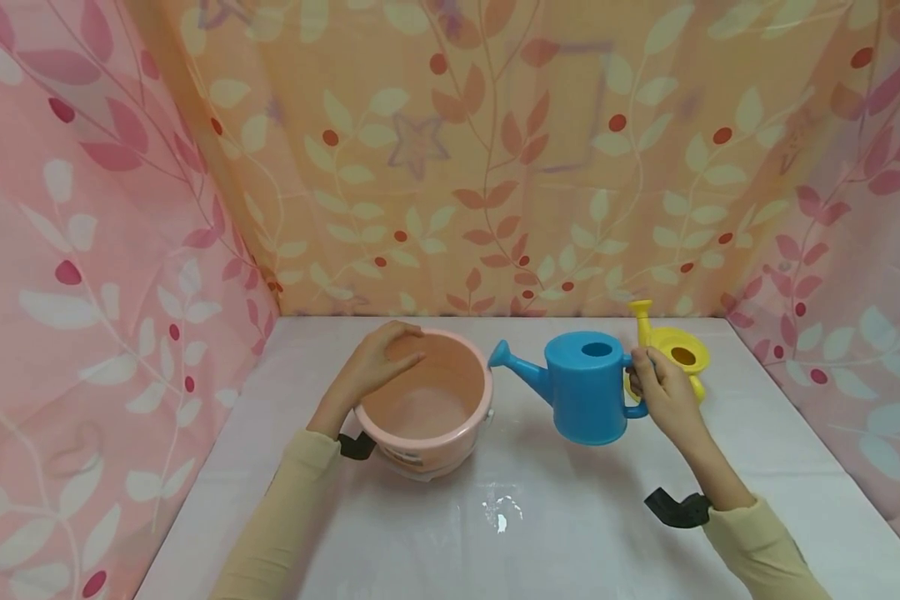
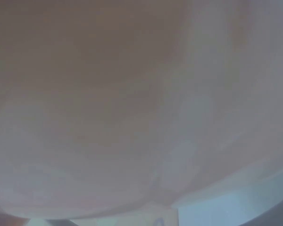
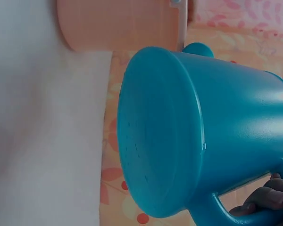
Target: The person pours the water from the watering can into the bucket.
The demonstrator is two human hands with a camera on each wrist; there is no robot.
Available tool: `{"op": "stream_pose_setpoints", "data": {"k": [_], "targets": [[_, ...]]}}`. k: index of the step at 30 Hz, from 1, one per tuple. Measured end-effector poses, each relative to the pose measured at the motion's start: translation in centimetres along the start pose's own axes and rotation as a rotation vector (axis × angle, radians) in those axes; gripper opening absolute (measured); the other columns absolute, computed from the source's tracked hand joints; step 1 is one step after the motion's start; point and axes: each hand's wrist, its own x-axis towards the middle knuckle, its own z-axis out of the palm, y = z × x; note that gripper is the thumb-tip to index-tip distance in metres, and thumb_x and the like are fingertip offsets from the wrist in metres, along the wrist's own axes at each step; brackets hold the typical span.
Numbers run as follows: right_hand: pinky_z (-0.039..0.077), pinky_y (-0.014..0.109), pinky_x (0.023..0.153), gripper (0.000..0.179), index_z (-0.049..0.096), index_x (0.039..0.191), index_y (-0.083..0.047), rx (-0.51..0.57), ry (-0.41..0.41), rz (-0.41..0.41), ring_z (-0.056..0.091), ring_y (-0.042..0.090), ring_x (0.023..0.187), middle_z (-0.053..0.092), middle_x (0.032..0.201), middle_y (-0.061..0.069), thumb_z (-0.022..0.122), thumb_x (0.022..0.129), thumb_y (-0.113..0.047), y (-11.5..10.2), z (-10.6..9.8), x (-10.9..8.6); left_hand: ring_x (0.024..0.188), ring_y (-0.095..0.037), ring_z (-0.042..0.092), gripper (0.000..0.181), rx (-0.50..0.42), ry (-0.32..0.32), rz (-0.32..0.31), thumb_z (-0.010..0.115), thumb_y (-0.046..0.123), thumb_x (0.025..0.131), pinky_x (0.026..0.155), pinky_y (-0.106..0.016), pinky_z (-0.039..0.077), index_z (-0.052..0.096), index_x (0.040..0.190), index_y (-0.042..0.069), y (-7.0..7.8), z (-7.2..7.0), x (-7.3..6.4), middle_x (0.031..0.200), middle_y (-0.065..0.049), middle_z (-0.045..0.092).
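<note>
A pale pink bucket (image 1: pixel 427 442) stands upright on the white table. My left hand (image 1: pixel 371 362) is at its left side, thumb and fingers spread apart over the rim; whether they touch it I cannot tell. The bucket's wall (image 2: pixel 108 141) fills the left wrist view, blurred. My right hand (image 1: pixel 667 392) grips the handle of a blue watering can (image 1: pixel 588 392), holding it off the table, nearly level. Its spout points left, the rose close by the bucket's right rim. In the right wrist view the can's underside (image 3: pixel 155 132) shows.
Behind my right hand a yellow watering can (image 1: pixel 678 346) stands on the table, partly hidden. A shiny wet patch (image 1: pixel 501 504) lies on the table (image 1: pixel 555 542) in front of the bucket. Patterned cloth walls (image 1: pixel 495 167) close off the back and both sides.
</note>
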Motion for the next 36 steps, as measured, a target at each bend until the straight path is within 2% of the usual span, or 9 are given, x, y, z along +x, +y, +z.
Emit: {"op": "stream_pose_setpoints", "data": {"k": [6, 12, 19, 27, 36], "targets": [[0.04, 0.02, 0.054, 0.033, 0.05, 0.079, 0.002, 0.041, 0.033, -0.005, 0.046, 0.016, 0.056, 0.045, 0.059, 0.009, 0.038, 0.101, -0.021, 1.4, 0.5, -0.2, 0.121, -0.02, 0.049, 0.034, -0.001, -0.003, -0.005, 0.067, 0.032, 0.085, 0.104, -0.042, 0.036, 0.061, 0.115, 0.017, 0.0, 0.0, 0.0, 0.122, 0.0, 0.057], [0.047, 0.015, 0.061, 0.035, 0.055, 0.083, -0.002, 0.013, 0.056, 0.023, 0.055, 0.01, 0.06, 0.055, 0.063, 0.006, 0.037, 0.101, -0.027, 2.1, 0.9, -0.5, 0.12, -0.02, 0.049, 0.034, -0.006, 0.001, -0.002, 0.068, 0.031, 0.084, 0.104, -0.041, 0.037, 0.062, 0.115, 0.016, -0.1, 0.1, 0.0, 0.122, 0.001, 0.058], [0.05, 0.013, 0.065, 0.037, 0.057, 0.087, 0.003, 0.072, 0.064, 0.043, 0.058, 0.01, 0.063, 0.058, 0.068, 0.008, 0.038, 0.101, -0.026, 2.3, 1.3, -0.7, 0.121, -0.02, 0.049, 0.035, -0.001, 0.003, 0.002, 0.068, 0.033, 0.084, 0.103, -0.041, 0.037, 0.062, 0.114, 0.016, -0.1, 0.1, 0.1, 0.121, 0.001, 0.058], [0.051, 0.013, 0.067, 0.039, 0.059, 0.095, 0.003, 0.081, 0.018, 0.087, 0.06, 0.007, 0.066, 0.063, 0.072, 0.006, 0.039, 0.1, -0.031, 3.0, 1.7, -1.0, 0.119, -0.02, 0.05, 0.036, 0.002, 0.005, 0.008, 0.068, 0.033, 0.084, 0.103, -0.04, 0.038, 0.062, 0.114, 0.014, -0.1, 0.0, 0.1, 0.12, 0.0, 0.058], [0.051, 0.014, 0.068, 0.044, 0.057, 0.1, 0.004, 0.091, -0.049, 0.136, 0.061, 0.008, 0.071, 0.064, 0.08, 0.014, 0.036, 0.1, -0.035, 3.9, 2.4, -1.3, 0.119, -0.02, 0.05, 0.035, -0.006, 0.006, 0.006, 0.069, 0.029, 0.084, 0.103, -0.041, 0.037, 0.062, 0.115, 0.013, -0.1, 0.0, 0.1, 0.12, 0.001, 0.058]]}}
